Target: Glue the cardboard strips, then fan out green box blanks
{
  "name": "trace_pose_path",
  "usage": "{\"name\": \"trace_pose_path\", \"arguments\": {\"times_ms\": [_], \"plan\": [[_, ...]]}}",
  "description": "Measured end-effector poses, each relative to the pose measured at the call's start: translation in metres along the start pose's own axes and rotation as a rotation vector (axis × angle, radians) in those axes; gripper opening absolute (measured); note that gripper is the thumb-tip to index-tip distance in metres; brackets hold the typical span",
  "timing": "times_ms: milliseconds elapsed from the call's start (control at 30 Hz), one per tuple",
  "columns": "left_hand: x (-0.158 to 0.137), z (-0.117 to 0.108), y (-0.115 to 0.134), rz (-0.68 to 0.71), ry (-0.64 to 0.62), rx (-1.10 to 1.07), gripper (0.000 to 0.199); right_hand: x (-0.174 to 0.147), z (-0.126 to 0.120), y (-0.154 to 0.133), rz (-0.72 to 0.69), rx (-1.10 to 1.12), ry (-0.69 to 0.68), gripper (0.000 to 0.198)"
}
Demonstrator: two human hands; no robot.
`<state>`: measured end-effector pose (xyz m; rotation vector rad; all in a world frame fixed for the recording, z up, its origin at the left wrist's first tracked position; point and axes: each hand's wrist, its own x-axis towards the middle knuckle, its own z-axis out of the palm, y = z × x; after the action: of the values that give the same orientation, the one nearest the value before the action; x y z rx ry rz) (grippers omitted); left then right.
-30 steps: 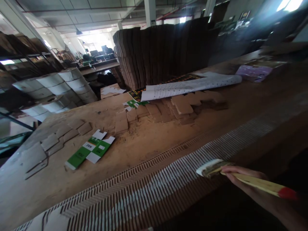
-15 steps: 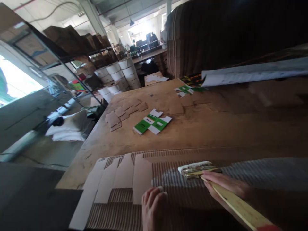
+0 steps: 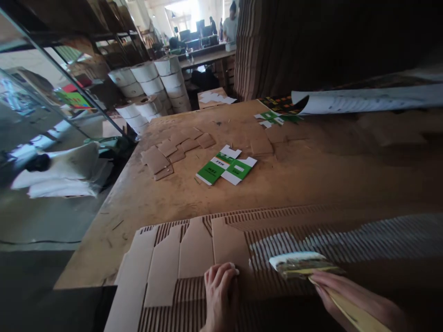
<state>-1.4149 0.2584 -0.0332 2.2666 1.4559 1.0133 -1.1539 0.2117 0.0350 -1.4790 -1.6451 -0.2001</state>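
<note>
In the head view my right hand (image 3: 356, 295) is closed around the wooden handle of a wide paste brush (image 3: 304, 267). White paste covers the brush's bristle edge, which lies against a corrugated cardboard sheet (image 3: 194, 318). Wet white streaks (image 3: 332, 240) run across the ridges, on toward the right. My left hand (image 3: 221, 288) rests on the sheet with bent, slightly parted fingers, left of the brush; something white shows at a fingertip. Smooth brown flaps (image 3: 195, 249) cover part of the sheet's left side. The sheet's near right part is dark.
Farther back on the wooden table (image 3: 166, 198) lie green-and-white carton blanks (image 3: 224, 166), cardboard scraps (image 3: 159, 159) and a rolled white sheet (image 3: 363, 101). A tall cardboard stack (image 3: 249, 50) stands behind. White rolls (image 3: 148, 78) and sacks (image 3: 65, 175) are beyond the left edge. A person (image 3: 230, 27) is far off.
The brush in my right hand has moved down and slightly right, leaving more white streaks on the ridges. My left hand stays on the sheet, and the view has tilted down.
</note>
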Motion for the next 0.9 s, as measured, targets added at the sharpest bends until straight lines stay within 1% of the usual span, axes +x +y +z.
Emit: {"name": "trace_pose_path", "arguments": {"times_ms": [67, 133, 167, 233, 300, 367, 433, 500, 567, 667, 733, 833, 900], "plan": [[-0.002, 0.001, -0.003, 0.022, 0.016, 0.003, 0.024, 0.013, 0.007, -0.011, 0.001, 0.022, 0.032, 0.02], [-0.002, 0.002, -0.004, 0.042, 0.023, 0.006, 0.024, 0.028, 0.024, -0.021, -0.021, 0.044, 0.067, 0.028], [-0.002, 0.002, -0.004, 0.049, 0.025, 0.006, 0.024, 0.033, 0.033, -0.024, -0.029, 0.053, 0.06, 0.028], [-0.001, 0.003, -0.004, 0.067, 0.031, 0.001, 0.024, 0.038, 0.047, -0.026, -0.027, 0.061, -0.002, 0.022], [-0.001, 0.004, -0.005, 0.071, 0.049, -0.011, 0.025, 0.034, 0.052, -0.023, -0.011, 0.059, -0.067, 0.016], [-0.002, 0.005, -0.004, 0.061, 0.051, -0.023, 0.025, 0.028, 0.048, -0.019, 0.0, 0.067, -0.083, 0.015], [-0.003, 0.005, -0.004, 0.045, 0.037, -0.032, 0.026, 0.024, 0.041, -0.017, 0.011, 0.062, -0.059, 0.015], [-0.003, 0.004, -0.002, 0.036, 0.024, -0.037, 0.026, 0.026, 0.037, -0.018, 0.01, 0.043, -0.035, 0.015], [-0.002, 0.003, -0.001, 0.03, 0.031, -0.04, 0.025, 0.033, 0.039, -0.021, -0.011, 0.021, -0.028, 0.014], [0.0, 0.002, 0.002, 0.031, 0.034, -0.043, 0.025, 0.039, 0.047, -0.025, -0.039, 0.032, -0.092, 0.013], [0.0, 0.002, 0.004, 0.023, 0.05, -0.056, 0.026, 0.034, 0.046, -0.025, -0.046, 0.06, -0.123, 0.014], [-0.001, 0.003, 0.005, -0.004, 0.063, -0.077, 0.027, 0.016, 0.031, -0.023, -0.057, 0.098, -0.109, 0.015], [-0.002, 0.003, 0.004, -0.005, 0.063, -0.08, 0.027, 0.006, 0.018, -0.022, -0.037, 0.093, -0.102, 0.015]]}}
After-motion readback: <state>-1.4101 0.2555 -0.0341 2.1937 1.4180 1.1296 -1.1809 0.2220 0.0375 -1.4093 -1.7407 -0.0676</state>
